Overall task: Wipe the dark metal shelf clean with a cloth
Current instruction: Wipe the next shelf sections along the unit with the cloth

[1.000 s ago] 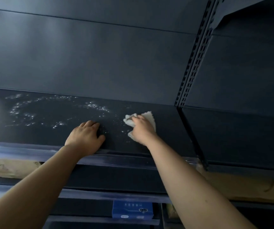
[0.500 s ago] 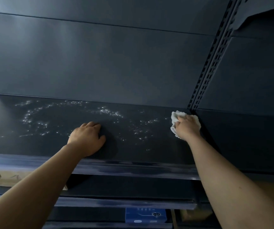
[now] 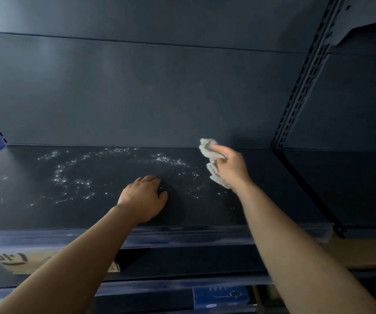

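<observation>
The dark metal shelf [image 3: 35, 211] spans the middle of the view, speckled with shiny wet droplets across its left and centre. My right hand [image 3: 231, 169] grips a crumpled white cloth [image 3: 209, 150] near the shelf's back edge, right of centre, and looks blurred with motion. My left hand [image 3: 144, 198] rests palm down on the shelf near its front, fingers curled, holding nothing.
A dark back panel [image 3: 137, 87] rises behind the shelf. A slotted upright post [image 3: 304, 82] stands at the right, with another shelf bay [image 3: 341, 182] beyond it. A translucent price strip [image 3: 182, 236] runs along the front edge. Cardboard [image 3: 19, 261] and a blue box [image 3: 223, 295] sit on lower shelves.
My right hand swept the cloth from the shelf's middle out to the right post, then back leftward and toward the rear edge. My left hand stayed planted on the shelf.
</observation>
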`<state>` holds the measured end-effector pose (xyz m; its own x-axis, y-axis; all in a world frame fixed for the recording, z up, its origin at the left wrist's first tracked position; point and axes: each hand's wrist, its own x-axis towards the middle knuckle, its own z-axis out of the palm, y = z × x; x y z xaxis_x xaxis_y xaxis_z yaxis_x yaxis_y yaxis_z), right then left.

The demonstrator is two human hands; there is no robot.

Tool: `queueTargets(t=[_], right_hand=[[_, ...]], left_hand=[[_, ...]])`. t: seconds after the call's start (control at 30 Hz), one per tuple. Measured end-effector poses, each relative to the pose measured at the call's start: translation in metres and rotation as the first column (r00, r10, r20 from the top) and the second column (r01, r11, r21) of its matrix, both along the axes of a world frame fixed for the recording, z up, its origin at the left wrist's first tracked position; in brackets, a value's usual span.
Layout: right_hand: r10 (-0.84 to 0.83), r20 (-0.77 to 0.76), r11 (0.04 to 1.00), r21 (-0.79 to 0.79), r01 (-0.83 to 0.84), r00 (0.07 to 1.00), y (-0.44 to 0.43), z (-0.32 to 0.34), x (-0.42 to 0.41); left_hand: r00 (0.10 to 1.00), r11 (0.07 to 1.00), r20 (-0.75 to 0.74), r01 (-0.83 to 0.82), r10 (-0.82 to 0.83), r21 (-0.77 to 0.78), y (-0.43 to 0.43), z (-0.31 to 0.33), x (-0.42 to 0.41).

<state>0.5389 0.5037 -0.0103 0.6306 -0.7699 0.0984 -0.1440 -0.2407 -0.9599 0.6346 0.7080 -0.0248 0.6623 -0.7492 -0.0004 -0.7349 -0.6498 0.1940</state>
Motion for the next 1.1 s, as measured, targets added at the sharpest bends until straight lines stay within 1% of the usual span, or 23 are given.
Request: queueTargets(t=[0.1,0.13,0.17,0.2,0.23,0.27,0.3,0.37,0.47,0.53,0.57,0.63,0.67,0.77,0.8,0.83,0.87,0.9,0.93,0.97,1.0,1.03,1.1], right_hand=[[-0.165,-0.024,0.986,0.024,0.166,0.986,-0.034,0.010,-0.048],[-0.221,-0.082,0.970,0.081,0.228,0.972,-0.042,0.007,-0.063],[-0.254,-0.203,0.959,0.074,0.273,0.946,-0.048,0.000,-0.078],[-0.270,-0.370,0.962,-0.062,0.267,0.889,-0.054,-0.011,-0.089],[-0.291,-0.503,0.951,-0.244,0.189,0.814,-0.054,-0.019,-0.095],[-0.323,-0.557,0.916,-0.387,0.106,0.765,-0.050,-0.026,-0.095],[-0.334,-0.556,0.879,-0.474,0.039,0.762,-0.040,-0.029,-0.091],[-0.290,-0.579,0.827,-0.552,-0.104,0.762,-0.016,-0.033,-0.075],[-0.206,-0.600,0.779,-0.579,-0.242,0.773,0.026,-0.035,-0.042],[-0.102,-0.583,0.719,-0.603,-0.346,0.806,0.059,-0.036,-0.023],[-0.027,-0.554,0.718,-0.590,-0.370,0.832,0.074,-0.037,-0.013],[0.099,-0.451,0.863,-0.405,-0.302,0.887,0.106,-0.025,-0.005],[0.092,-0.374,0.921,-0.320,-0.222,0.923,0.114,-0.018,-0.004],[0.028,-0.128,0.979,-0.195,-0.053,0.991,0.110,-0.004,-0.028],[-0.010,-0.078,0.989,-0.147,-0.001,0.997,0.100,-0.003,-0.041],[-0.073,-0.073,0.993,-0.098,0.065,0.995,0.086,-0.004,-0.055],[-0.137,-0.096,0.990,-0.054,0.132,0.986,0.071,-0.007,-0.069],[-0.201,-0.163,0.979,-0.022,0.200,0.966,0.059,-0.012,-0.081],[-0.236,-0.255,0.972,-0.059,0.229,0.938,0.052,-0.017,-0.089],[-0.245,-0.374,0.966,-0.177,0.190,0.894,0.050,-0.018,-0.092],[-0.249,-0.468,0.947,-0.303,0.111,0.848,0.051,-0.021,-0.089],[-0.249,-0.516,0.920,-0.390,0.034,0.820,0.060,-0.020,-0.083],[-0.194,-0.541,0.906,-0.419,-0.062,0.819,0.079,-0.018,-0.065]], left_hand=[[1.000,0.999,0.005,0.028,-0.028,-0.018,0.009,-0.001,0.005],[0.999,0.999,0.007,0.037,-0.037,-0.026,0.011,-0.002,0.006],[0.999,0.998,0.005,0.048,-0.047,-0.033,0.014,-0.002,0.006],[0.998,0.998,0.002,0.059,-0.059,-0.035,0.016,-0.002,0.007],[0.997,0.997,0.001,0.072,-0.072,-0.032,0.018,-0.003,0.006],[0.997,0.996,0.000,0.083,-0.083,-0.022,0.020,-0.003,0.006],[0.996,0.996,-0.005,0.089,-0.089,-0.008,0.022,-0.003,0.005],[0.996,0.996,-0.011,0.093,-0.093,0.014,0.030,-0.005,0.003],[0.996,0.996,-0.002,0.093,-0.093,0.007,0.045,-0.009,0.002],[0.997,0.997,-0.001,0.079,-0.079,-0.011,0.055,-0.009,0.001],[0.997,0.997,0.004,0.071,-0.071,-0.014,0.061,-0.009,0.001],[0.998,0.999,0.030,0.053,-0.052,-0.011,0.073,-0.010,0.004],[0.998,0.999,0.044,0.042,-0.042,-0.014,0.079,-0.011,0.007],[0.999,0.999,0.037,0.008,-0.007,-0.040,0.095,-0.016,0.014],[1.000,0.999,0.025,0.006,-0.005,-0.050,0.098,-0.017,0.015],[1.000,0.998,0.021,0.013,-0.012,-0.060,0.098,-0.018,0.014],[0.999,0.997,0.023,0.024,-0.022,-0.071,0.098,-0.019,0.013],[0.999,0.996,0.026,0.032,-0.030,-0.081,0.097,-0.019,0.012],[0.999,0.996,0.027,0.036,-0.033,-0.087,0.096,-0.019,0.011],[0.999,0.996,0.026,0.038,-0.035,-0.087,0.095,-0.019,0.011],[0.999,0.996,0.023,0.038,-0.036,-0.082,0.095,-0.019,0.011],[0.999,0.997,0.017,0.036,-0.035,-0.074,0.094,-0.018,0.012],[0.999,0.998,0.005,0.032,-0.032,-0.054,0.094,-0.017,0.013]])
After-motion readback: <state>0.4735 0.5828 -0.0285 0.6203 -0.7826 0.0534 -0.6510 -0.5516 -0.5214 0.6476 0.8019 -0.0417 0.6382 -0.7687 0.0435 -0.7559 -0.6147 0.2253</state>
